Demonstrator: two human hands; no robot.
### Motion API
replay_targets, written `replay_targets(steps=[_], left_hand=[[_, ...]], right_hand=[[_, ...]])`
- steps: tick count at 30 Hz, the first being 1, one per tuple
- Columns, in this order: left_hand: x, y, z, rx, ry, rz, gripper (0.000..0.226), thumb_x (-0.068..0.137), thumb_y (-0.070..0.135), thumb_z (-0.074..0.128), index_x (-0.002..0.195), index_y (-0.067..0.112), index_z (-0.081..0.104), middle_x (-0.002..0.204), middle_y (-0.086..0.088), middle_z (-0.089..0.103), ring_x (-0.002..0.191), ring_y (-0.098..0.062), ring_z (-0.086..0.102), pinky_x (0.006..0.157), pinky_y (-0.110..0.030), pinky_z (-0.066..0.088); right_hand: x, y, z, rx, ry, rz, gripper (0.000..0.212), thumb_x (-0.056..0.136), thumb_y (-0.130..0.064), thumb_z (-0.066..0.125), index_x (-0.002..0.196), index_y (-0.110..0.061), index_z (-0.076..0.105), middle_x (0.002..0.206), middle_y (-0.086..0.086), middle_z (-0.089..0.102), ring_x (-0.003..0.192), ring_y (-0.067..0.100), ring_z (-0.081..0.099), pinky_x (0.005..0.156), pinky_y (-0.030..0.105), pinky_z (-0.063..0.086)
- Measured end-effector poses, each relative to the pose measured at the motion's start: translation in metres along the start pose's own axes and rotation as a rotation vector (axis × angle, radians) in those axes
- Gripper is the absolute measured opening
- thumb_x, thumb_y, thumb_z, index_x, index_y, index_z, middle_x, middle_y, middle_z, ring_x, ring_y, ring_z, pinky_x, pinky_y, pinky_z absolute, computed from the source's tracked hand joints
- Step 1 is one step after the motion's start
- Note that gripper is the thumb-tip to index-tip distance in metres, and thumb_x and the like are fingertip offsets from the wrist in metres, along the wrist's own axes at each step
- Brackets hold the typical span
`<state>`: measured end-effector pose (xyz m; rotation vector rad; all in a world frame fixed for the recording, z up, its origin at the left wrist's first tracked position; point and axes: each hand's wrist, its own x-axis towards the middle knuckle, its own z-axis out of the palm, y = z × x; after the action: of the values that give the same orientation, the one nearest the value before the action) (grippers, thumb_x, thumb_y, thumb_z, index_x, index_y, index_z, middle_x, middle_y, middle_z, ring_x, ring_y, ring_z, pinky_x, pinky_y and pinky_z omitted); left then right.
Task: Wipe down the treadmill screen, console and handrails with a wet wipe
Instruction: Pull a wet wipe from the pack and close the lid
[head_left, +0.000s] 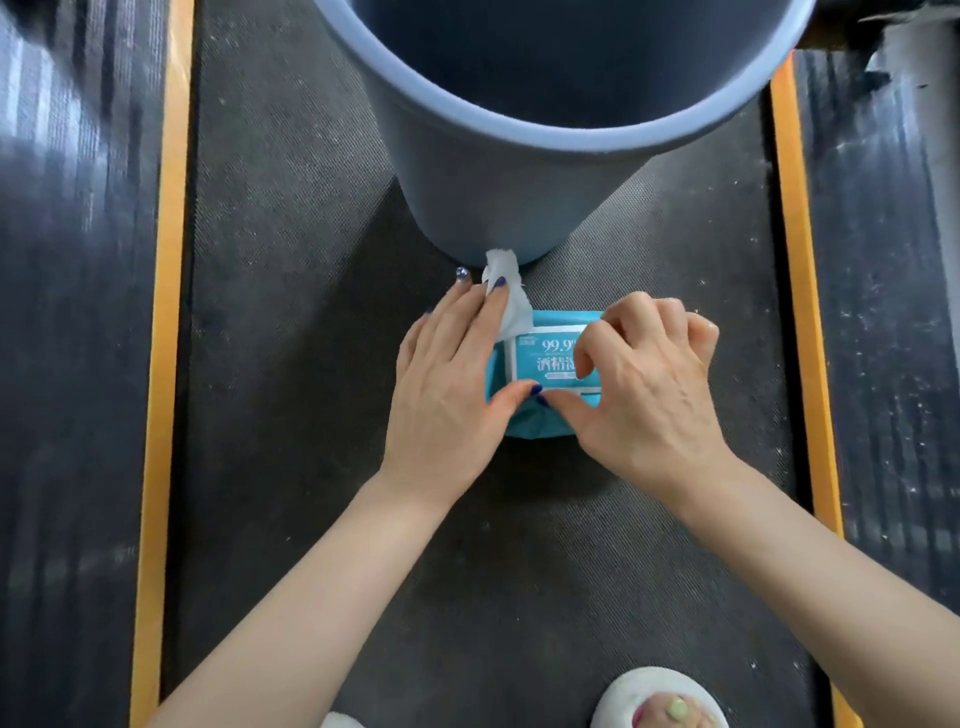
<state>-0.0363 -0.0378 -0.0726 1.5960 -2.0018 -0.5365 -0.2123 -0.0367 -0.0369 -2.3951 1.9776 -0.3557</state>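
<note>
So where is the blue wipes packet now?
In the head view, the wipes packet lies mid-frame on the treadmill belt, under both hands, just before the grey bucket.

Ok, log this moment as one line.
left hand: pinches wet wipe | right hand: pinches pack flap | bucket: behind pack

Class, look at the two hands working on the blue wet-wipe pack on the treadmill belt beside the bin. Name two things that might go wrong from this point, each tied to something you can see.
1. The white wipe is pinched only at its edge by the left hand, so it may tear or drag out extra wipes.
2. The right hand pinches the label flap of the wet-wipe pack; left unsealed, the remaining wipes could dry out.
</note>
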Motion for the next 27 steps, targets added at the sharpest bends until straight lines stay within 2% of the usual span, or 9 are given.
replay_targets(steps=[7,10,15,18,19,21,23,25,27], left_hand=[[-0.005,0.012,-0.022,-0.058,-0.027,-0.025,0.065,0.088,0.012,0.073,0.146,0.011,0.047,0.148,-0.008,0.050,0.144,-0.019,0.033,0.114,-0.049,0.036],[-0.008,0.026,-0.055,-0.076,0.004,-0.009,0.050,0.092,0.006,0.059,0.142,0.009,0.053,0.143,-0.010,0.055,0.140,-0.019,0.039,0.113,-0.042,0.037],[0.003,0.073,-0.141,-0.146,0.079,0.028,0.038,0.101,0.020,0.044,0.130,0.007,0.063,0.127,-0.008,0.066,0.122,-0.014,0.055,0.108,-0.026,0.041],[0.013,0.119,-0.205,-0.185,0.112,-0.001,0.049,0.107,0.037,0.034,0.120,0.007,0.070,0.117,-0.007,0.072,0.111,-0.014,0.059,0.098,-0.022,0.047],[0.016,0.135,-0.227,-0.215,0.111,-0.038,0.044,0.107,0.034,0.037,0.119,0.010,0.071,0.117,-0.004,0.072,0.109,-0.013,0.060,0.097,-0.022,0.049],[0.023,0.168,-0.272,-0.322,0.127,-0.111,0.027,0.099,0.010,0.053,0.118,0.013,0.071,0.116,0.004,0.071,0.105,-0.008,0.064,0.093,-0.024,0.052],[0.032,0.205,-0.322,-0.365,0.174,-0.124,0.037,0.088,-0.009,0.063,0.119,0.010,0.071,0.113,0.008,0.069,0.101,-0.005,0.066,0.090,-0.015,0.051],[0.043,0.244,-0.375,-0.371,0.197,-0.126,0.043,0.085,-0.014,0.066,0.120,0.010,0.070,0.110,0.012,0.066,0.101,0.006,0.063,0.088,-0.006,0.045],[0.055,0.282,-0.428,-0.389,0.200,-0.123,0.045,0.084,-0.013,0.067,0.121,0.013,0.070,0.110,0.016,0.064,0.100,0.016,0.058,0.087,-0.003,0.043]], right_hand=[[0.005,-0.019,-0.024,0.062,-0.026,-0.006,0.024,0.073,-0.032,0.073,0.074,-0.015,0.057,0.090,0.005,0.053,0.086,0.030,0.050,0.082,0.038,0.027],[0.008,-0.029,-0.056,0.067,-0.010,-0.006,0.021,0.072,-0.028,0.073,0.075,-0.014,0.058,0.090,0.006,0.054,0.086,0.029,0.049,0.080,0.037,0.027],[0.023,-0.052,-0.140,0.141,0.051,-0.012,0.019,0.077,-0.017,0.079,0.078,-0.011,0.061,0.092,0.007,0.057,0.089,0.022,0.043,0.079,0.035,0.028],[0.041,-0.070,-0.206,0.200,0.082,-0.012,0.016,0.077,-0.023,0.074,0.087,-0.013,0.067,0.097,0.005,0.061,0.092,0.020,0.044,0.080,0.029,0.022],[0.048,-0.076,-0.229,0.211,0.068,0.000,0.023,0.075,-0.027,0.073,0.094,-0.014,0.069,0.101,0.004,0.062,0.094,0.020,0.045,0.081,0.028,0.021],[0.061,-0.088,-0.279,0.242,0.017,0.021,0.042,0.074,-0.039,0.070,0.109,-0.016,0.070,0.110,0.002,0.060,0.102,0.019,0.044,0.084,0.027,0.020],[0.071,-0.099,-0.331,0.310,-0.020,0.035,0.053,0.076,-0.050,0.062,0.118,-0.018,0.069,0.115,0.002,0.058,0.108,0.019,0.043,0.087,0.030,0.021],[0.082,-0.110,-0.387,0.395,0.007,0.044,0.047,0.076,-0.050,0.060,0.110,-0.020,0.072,0.113,0.002,0.058,0.108,0.020,0.045,0.084,0.034,0.024],[0.095,-0.121,-0.446,0.448,0.076,0.050,0.027,0.077,-0.043,0.066,0.092,-0.022,0.073,0.108,0.000,0.059,0.104,0.019,0.047,0.080,0.035,0.024]])
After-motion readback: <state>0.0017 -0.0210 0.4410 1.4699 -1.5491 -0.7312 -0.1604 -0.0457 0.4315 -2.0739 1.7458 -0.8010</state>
